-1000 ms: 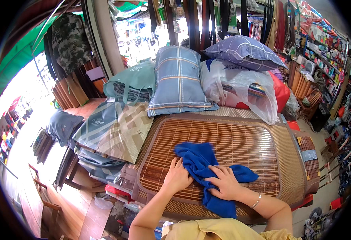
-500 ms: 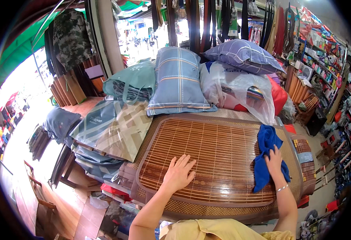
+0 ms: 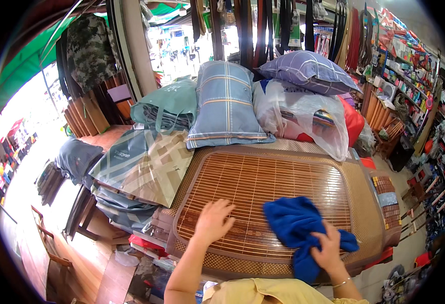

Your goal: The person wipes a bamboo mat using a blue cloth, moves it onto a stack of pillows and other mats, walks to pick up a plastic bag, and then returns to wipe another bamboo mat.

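A brown slatted bamboo mat [image 3: 263, 182] with a rounded cloth border lies flat in front of me on a larger woven mat [image 3: 367, 202]. My right hand [image 3: 327, 247] grips a bunched blue cloth [image 3: 293, 220] over the mat's near right part. Some of the cloth spreads onto the slats, and a fold hangs past the mat's near border. At the near left of the slats rests my left hand [image 3: 214, 221], fingers stretched out and holding nothing.
Behind the mat lie a blue plaid pillow [image 3: 226, 106], a purple plaid pillow [image 3: 308, 71] and a clear plastic bag [image 3: 303, 109]. A green bag [image 3: 166, 104] and a patterned bag [image 3: 146, 162] stand at left. A rolled slatted mat [image 3: 384, 197] sits right. Belts [image 3: 247, 35] hang overhead.
My right hand has swept the blue cloth from the mat's right edge toward me and to the left. My left hand has shifted slightly left and nearer.
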Demonstrator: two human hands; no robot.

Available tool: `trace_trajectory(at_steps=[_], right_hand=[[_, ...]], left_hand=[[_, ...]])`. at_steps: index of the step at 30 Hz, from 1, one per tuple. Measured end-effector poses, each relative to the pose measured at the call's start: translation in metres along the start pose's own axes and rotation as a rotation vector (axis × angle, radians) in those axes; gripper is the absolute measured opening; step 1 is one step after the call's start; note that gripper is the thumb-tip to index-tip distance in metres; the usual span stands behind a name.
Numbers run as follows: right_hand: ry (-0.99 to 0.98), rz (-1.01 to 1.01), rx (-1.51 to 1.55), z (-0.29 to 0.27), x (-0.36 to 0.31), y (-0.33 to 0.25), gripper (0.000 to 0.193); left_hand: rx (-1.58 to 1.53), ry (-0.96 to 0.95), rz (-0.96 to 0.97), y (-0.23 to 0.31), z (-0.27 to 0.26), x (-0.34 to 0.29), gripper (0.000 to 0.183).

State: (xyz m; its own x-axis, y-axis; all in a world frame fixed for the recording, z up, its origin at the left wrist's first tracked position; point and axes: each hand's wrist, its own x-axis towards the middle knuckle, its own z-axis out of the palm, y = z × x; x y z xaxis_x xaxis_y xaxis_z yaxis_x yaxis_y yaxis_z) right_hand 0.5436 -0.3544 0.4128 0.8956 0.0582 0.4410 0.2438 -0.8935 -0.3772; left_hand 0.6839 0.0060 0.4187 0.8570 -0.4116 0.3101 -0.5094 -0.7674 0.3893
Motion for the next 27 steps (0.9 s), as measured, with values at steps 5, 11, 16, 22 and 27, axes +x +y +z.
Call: trace_trajectory(at_steps=[5, 11, 16, 22, 27], right_hand=[[0.184, 0.361, -0.080, -0.033, -0.034, 0.066, 0.039], [0.176, 0.217, -0.278, -0.001, -0.021, 0.031, 0.042], [-0.010, -0.170, -0.012, 0.048, 0.031, -0.086, 0.043], [-0.181, -0.421, 0.127, 0.082, 0.060, -0.160, 0.049], [-0.193, -0.274, 0.194, 0.041, 0.045, -0.099, 0.050]], left_hand=[[0.098, 0.291, -0.227, -0.055, -0.012, -0.042, 0.038], [0.072, 0.425, -0.302, -0.056, -0.012, -0.052, 0.036], [-0.184, 0.450, -0.271, -0.065, -0.015, -0.053, 0.038], [-0.319, 0.437, -0.260, -0.085, -0.017, -0.065, 0.036], [-0.051, 0.396, -0.203, -0.091, -0.025, -0.084, 0.033]])
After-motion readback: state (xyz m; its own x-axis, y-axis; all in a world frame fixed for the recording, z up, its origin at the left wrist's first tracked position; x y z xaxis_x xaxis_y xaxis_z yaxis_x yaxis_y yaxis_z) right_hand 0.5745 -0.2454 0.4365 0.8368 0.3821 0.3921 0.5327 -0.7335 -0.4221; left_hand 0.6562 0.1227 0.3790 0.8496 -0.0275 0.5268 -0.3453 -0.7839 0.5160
